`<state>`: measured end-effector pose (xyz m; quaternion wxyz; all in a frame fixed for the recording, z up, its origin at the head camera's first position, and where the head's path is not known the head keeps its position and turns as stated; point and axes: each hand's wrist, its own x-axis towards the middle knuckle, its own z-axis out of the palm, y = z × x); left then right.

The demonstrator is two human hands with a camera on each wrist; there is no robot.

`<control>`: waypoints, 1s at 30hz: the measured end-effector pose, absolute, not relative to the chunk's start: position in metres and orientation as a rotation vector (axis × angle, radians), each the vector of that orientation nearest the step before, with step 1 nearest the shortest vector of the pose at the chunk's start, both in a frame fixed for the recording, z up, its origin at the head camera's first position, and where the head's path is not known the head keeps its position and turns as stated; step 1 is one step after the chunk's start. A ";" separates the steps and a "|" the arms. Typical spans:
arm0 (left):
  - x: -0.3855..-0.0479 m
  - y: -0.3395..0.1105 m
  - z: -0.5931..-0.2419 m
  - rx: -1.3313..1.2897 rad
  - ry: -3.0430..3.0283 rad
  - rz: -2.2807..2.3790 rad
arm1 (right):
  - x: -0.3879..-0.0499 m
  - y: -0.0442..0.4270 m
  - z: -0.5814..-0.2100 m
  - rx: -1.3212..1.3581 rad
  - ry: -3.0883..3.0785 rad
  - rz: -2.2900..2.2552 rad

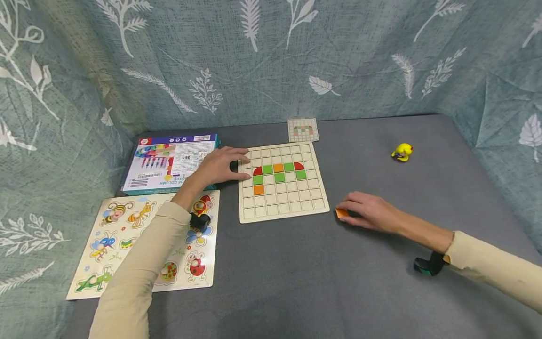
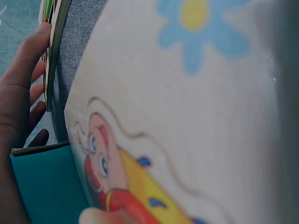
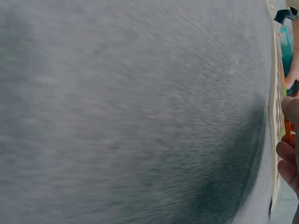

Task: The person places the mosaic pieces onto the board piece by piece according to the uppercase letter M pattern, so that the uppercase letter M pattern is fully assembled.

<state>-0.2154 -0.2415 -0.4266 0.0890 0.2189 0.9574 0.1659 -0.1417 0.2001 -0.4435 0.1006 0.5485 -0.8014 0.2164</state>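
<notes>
A wooden grid board [image 1: 292, 200] lies on the table with several green, orange and red tiles set in its squares. Two red tiles have a rounded corner. At the board's left edge rests my left hand [image 1: 220, 165], thumb and fingers spread apart; the left wrist view shows its fingers along that edge. To the right of the board, my right hand [image 1: 372, 212] pinches an orange square tile [image 1: 341, 213] just above or on the table. Behind the board lies a pattern card [image 1: 302, 130] printed with a similar coloured figure.
On the left lies an insect peg puzzle [image 1: 144, 245], partly under my left forearm. A toy box [image 1: 169, 162] with a teal side [image 2: 46, 182] sits behind it. Toward the back right is a small yellow toy [image 1: 402, 152]. A leaf-patterned cloth [image 1: 271, 70] hangs behind the grey table [image 1: 288, 273].
</notes>
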 end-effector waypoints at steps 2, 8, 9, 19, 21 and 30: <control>-0.215 -0.242 -0.427 0.657 2.851 0.496 | -0.145 0.197 -0.442 1.616 -2.365 0.638; -0.215 -0.242 -0.429 0.663 2.855 0.493 | -0.155 0.184 -0.437 1.609 -2.356 0.656; -0.215 -0.242 -0.429 0.663 2.855 0.491 | -0.156 0.182 -0.437 1.611 -2.349 0.656; -0.216 -0.241 -0.428 0.657 2.859 0.466 | -0.169 0.164 -0.434 1.578 -2.333 0.622; -0.216 -0.241 -0.428 0.657 2.860 0.463 | -0.173 0.160 -0.433 1.561 -2.335 0.631; -0.216 -0.243 -0.430 0.649 2.862 0.452 | -0.186 0.135 -0.435 1.529 -2.328 0.641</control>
